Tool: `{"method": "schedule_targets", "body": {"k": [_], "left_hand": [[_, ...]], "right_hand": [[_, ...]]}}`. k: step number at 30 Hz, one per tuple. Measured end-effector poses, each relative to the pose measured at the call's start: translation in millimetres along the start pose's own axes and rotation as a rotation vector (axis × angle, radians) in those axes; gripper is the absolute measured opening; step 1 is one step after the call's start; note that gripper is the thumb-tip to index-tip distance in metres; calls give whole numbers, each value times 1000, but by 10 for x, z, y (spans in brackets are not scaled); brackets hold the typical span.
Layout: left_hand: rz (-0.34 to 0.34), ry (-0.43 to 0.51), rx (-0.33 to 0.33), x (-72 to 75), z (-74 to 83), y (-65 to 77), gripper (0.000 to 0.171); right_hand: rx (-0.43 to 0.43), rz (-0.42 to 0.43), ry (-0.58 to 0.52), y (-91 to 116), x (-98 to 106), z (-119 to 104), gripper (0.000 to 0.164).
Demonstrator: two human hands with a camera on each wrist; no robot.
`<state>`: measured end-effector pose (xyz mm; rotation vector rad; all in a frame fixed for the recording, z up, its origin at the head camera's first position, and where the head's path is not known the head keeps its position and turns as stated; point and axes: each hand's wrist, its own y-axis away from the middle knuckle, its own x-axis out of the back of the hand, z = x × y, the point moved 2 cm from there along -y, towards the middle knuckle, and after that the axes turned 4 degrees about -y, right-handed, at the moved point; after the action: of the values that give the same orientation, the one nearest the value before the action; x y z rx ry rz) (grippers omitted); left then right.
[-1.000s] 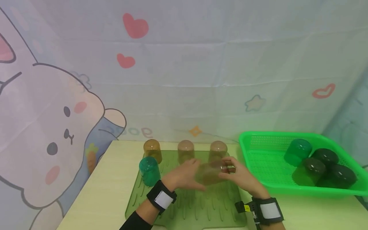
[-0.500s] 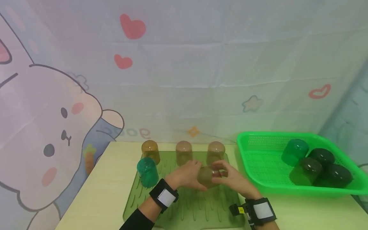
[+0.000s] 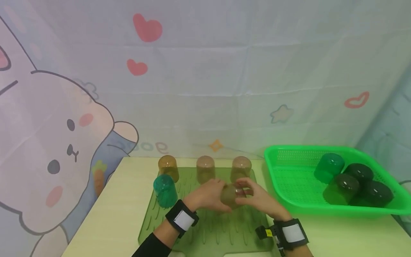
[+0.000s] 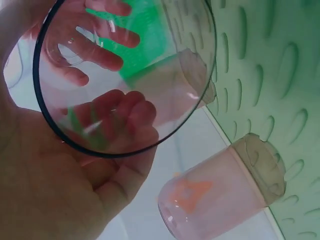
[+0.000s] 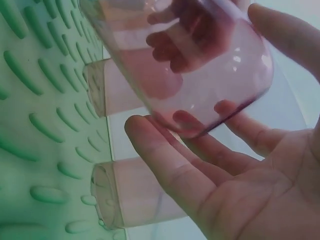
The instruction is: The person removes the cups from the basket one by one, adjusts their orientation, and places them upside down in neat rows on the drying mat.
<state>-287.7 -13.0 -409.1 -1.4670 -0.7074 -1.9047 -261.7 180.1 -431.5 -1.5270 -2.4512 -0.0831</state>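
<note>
Above the ribbed green drying mat (image 3: 221,235), both hands hold a clear pinkish drinking glass (image 3: 228,195). My left hand (image 3: 208,195) grips it near the open end; in the left wrist view the dark-edged rim faces the camera, with curled fingers (image 4: 142,117) round the side. My right hand (image 3: 258,200) has thumb and fingers spread round the base end, as the right wrist view shows. Behind the hands, two pink glasses, one left (image 3: 205,169) and one right (image 3: 241,167), stand upside down at the mat's back edge.
An amber glass (image 3: 168,167) and a teal glass (image 3: 165,191) stand upside down on the mat's left side. To the right, a bright green basket (image 3: 273,178) holds a teal glass (image 3: 329,167) and several dark glasses (image 3: 377,193). A printed cloth (image 3: 205,71) hangs behind the table.
Over the past second the right hand has come closer to the left, and the held glass has turned from lying more sideways. Since half a second ago there is hardly any movement.
</note>
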Motion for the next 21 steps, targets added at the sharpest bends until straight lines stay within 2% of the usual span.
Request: {"method": "schedule_targets", "body": {"k": [8,14,18,21], "left_hand": [[112,248,9,-47,-233,74,75],[191,438,51,-150,-448,144,78],[227,531,51,-211,-561,181,79],[244,558,55,-257,-635,189,79]], "right_hand": [[-5,26,22,53,98,-42,57],[-66,51,142,86,135,-78,55],[-100,47,215,96,122,-96,58],[-121,51,249,102,118,-100,60]]}}
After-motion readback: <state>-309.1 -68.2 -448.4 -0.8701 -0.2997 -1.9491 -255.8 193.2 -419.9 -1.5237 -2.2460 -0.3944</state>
